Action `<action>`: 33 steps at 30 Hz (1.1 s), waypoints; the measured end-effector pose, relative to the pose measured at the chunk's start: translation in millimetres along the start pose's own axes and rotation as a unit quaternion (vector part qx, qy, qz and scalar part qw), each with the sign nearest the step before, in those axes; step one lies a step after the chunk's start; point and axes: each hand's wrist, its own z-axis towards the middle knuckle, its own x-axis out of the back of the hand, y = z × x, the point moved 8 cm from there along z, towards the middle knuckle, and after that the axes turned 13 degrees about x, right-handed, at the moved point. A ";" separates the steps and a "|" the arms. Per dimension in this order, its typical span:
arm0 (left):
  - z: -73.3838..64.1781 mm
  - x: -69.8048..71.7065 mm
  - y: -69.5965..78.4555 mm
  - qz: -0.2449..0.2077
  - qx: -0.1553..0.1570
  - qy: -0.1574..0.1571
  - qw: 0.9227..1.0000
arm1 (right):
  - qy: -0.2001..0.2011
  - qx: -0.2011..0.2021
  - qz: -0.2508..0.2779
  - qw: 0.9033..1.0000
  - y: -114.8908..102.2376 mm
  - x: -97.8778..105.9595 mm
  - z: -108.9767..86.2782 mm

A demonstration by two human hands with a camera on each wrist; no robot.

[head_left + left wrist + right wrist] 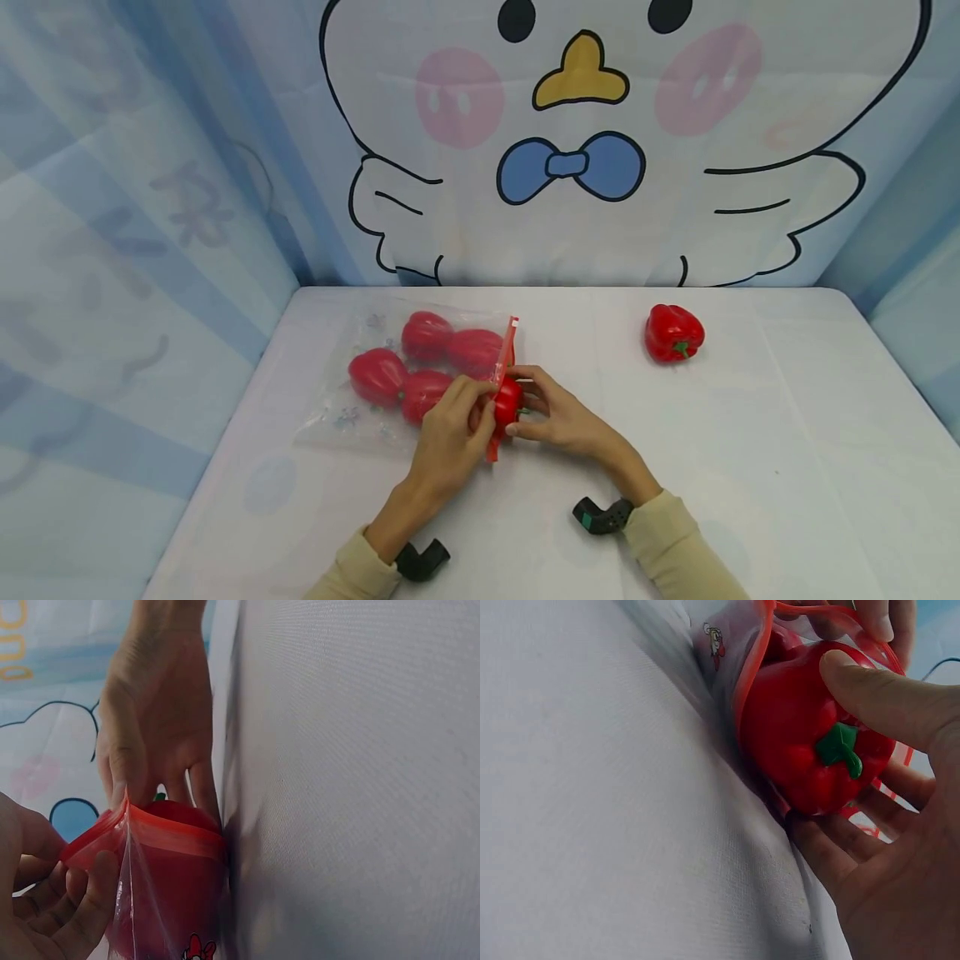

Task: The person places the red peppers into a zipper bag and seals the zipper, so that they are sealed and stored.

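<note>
A clear zip bag (337, 421) with a red zip edge (507, 342) lies on the table, several red bell peppers (377, 377) inside. My left hand (453, 425) pinches the red edge at the bag's mouth and lifts one side of it, as the left wrist view shows. In the mouth sits another red bell pepper (802, 724), its green stem (841, 748) facing out toward my right palm. Thumb and fingers of my right hand (562, 417) grip this pepper around its stem end. Its far end is inside the bag.
One more red bell pepper (673, 333) lies apart at the back right of the white table (750, 467). A cloth backdrop (570, 233) with a cartoon print stands along the table's back edge. Each wrist wears a small black device (602, 517).
</note>
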 end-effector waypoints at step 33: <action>-0.3 4.0 4.1 0.000 -0.022 0.025 0.999 | 0.078 0.089 -0.092 0.989 -11.8 -6.2 5.3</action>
